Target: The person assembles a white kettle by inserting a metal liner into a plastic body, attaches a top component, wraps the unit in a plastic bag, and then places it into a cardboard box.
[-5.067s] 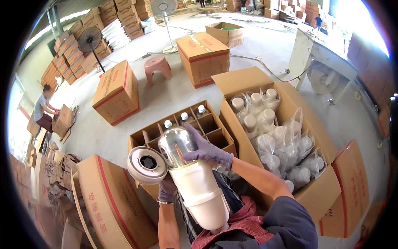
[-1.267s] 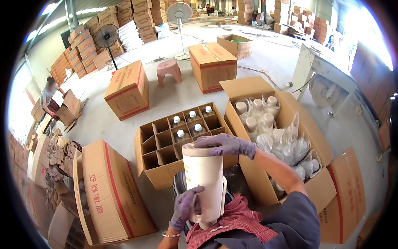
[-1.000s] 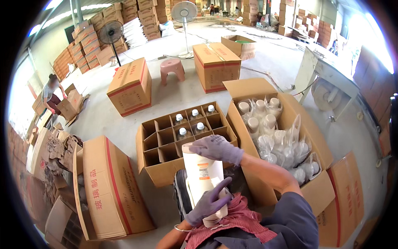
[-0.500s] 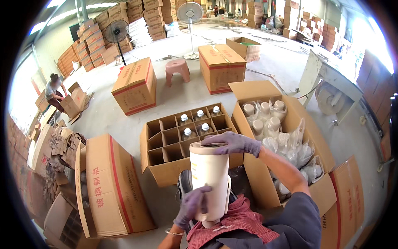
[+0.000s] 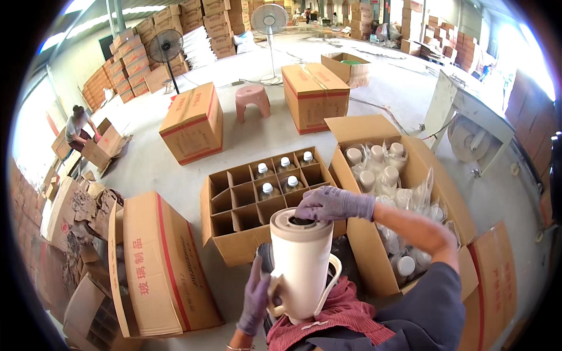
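A cream thermos jug [image 5: 300, 257] stands in front of my body, with a beige ring [image 5: 281, 217] and a dark round opening [image 5: 302, 220] at its upper end. One loop handle [image 5: 277, 299] is low on its left side, and a thin curved one [image 5: 329, 286] is on the right. My right hand [image 5: 333, 205], in a purple-grey glove, bends its fingers down at the opening's edge; their tips are hidden. Beside the jug's lower left is my gloved left hand [image 5: 255, 298], fingers stretched upward near the loop handle. A reddish cloth [image 5: 339, 316] lies below the jug.
Ahead is a divided carton [image 5: 234, 251] with several white-capped bottles. At right, an open carton [image 5: 366, 251] holds bagged, capped containers. A large carton [image 5: 170, 263] stands at left. Farther off are closed cartons [image 5: 196, 126], a pink stool [image 5: 252, 102], fans [image 5: 269, 20] and a person [image 5: 77, 128].
The jug has turned, bringing its loop handle into view on the left. My left hand has come off its front to its left side. My right fingers have curled down at the opening.
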`<state>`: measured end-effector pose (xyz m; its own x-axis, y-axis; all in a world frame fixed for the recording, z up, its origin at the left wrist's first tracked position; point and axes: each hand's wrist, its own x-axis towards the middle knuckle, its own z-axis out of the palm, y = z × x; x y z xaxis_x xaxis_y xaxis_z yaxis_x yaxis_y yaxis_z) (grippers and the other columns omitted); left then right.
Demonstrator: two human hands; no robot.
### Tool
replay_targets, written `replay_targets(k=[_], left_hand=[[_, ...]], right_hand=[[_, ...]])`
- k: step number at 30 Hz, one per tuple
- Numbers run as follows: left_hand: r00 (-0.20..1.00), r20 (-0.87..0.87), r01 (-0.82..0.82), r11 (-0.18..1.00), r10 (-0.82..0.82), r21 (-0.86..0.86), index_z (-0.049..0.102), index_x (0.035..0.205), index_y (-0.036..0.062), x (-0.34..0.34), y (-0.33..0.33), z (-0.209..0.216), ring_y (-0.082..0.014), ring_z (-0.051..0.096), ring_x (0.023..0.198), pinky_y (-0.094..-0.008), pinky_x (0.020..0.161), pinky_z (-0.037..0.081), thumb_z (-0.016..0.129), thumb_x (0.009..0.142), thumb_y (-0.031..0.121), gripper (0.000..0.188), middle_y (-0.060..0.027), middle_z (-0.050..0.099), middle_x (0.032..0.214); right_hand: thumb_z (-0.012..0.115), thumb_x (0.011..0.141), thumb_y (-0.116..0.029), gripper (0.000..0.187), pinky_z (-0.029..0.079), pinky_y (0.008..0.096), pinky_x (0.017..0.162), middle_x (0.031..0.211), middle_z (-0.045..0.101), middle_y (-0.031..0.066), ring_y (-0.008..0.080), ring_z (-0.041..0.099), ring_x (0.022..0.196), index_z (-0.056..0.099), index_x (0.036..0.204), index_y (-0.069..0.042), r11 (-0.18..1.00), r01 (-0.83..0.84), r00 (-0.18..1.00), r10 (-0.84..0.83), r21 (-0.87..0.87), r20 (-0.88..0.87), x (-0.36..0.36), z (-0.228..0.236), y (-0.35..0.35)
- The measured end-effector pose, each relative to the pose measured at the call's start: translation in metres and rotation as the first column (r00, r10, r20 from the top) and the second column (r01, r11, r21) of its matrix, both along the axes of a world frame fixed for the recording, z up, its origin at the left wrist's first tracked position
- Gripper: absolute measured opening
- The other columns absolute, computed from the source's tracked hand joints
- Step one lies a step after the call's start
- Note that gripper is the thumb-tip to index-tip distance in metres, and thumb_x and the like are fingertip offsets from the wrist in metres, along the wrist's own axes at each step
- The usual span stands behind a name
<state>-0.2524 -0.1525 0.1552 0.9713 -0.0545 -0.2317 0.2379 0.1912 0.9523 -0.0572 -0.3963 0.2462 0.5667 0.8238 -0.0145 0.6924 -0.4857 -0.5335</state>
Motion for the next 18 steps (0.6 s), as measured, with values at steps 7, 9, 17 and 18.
replay_targets(k=[7,9,17,18], left_hand=[[0.990,-0.073,0.131,0.986,-0.123,0.108,0.051,0.138,0.0021,0.004,-0.013,-0.006,-0.0020,0.043,0.046,-0.0188,0.042,0.036,0.049,0.102,0.025,0.043,0.0058,0.052,0.063],[0.983,-0.122,0.146,0.986,-0.135,0.084,0.033,0.148,-0.0020,-0.001,-0.024,-0.011,-0.0047,0.045,0.049,-0.0215,0.045,0.039,0.053,0.100,0.024,0.058,0.0031,0.053,0.066],[0.953,0.007,0.298,0.940,-0.303,0.164,0.017,0.153,0.0001,-0.001,-0.038,-0.005,-0.0061,0.051,0.054,-0.0232,0.049,0.045,0.057,0.096,0.012,0.070,0.0002,0.054,0.070],[0.974,-0.063,0.221,0.975,-0.219,0.028,0.033,0.150,0.0035,0.009,-0.030,0.000,-0.0051,0.047,0.049,-0.0222,0.045,0.041,0.052,0.099,0.014,0.055,0.0019,0.053,0.068]], right_hand=[[0.048,0.091,-0.052,0.054,0.053,0.0417,0.081,0.088,0.070,0.0204,0.0358,0.068,0.087,0.072,0.094,-0.003,0.846,0.106,0.994,-0.096,-0.523,0.046,-0.025,0.033,0.007],[0.047,0.090,-0.051,0.058,0.054,0.0414,0.082,0.090,0.070,0.0235,0.0350,0.069,0.087,0.072,0.092,0.002,0.810,0.195,0.978,-0.205,-0.553,0.044,-0.023,0.022,0.001],[0.049,0.094,-0.032,0.039,0.052,0.0367,0.084,0.101,0.067,0.0144,0.0276,0.066,0.093,0.068,0.109,-0.001,0.917,0.110,0.994,-0.101,-0.384,0.044,-0.005,0.002,-0.031],[0.049,0.096,-0.031,0.037,0.051,0.0361,0.087,0.102,0.065,0.0113,0.0256,0.064,0.098,0.067,0.113,-0.003,0.963,-0.031,0.970,0.094,-0.267,0.224,-0.005,-0.002,-0.037]])
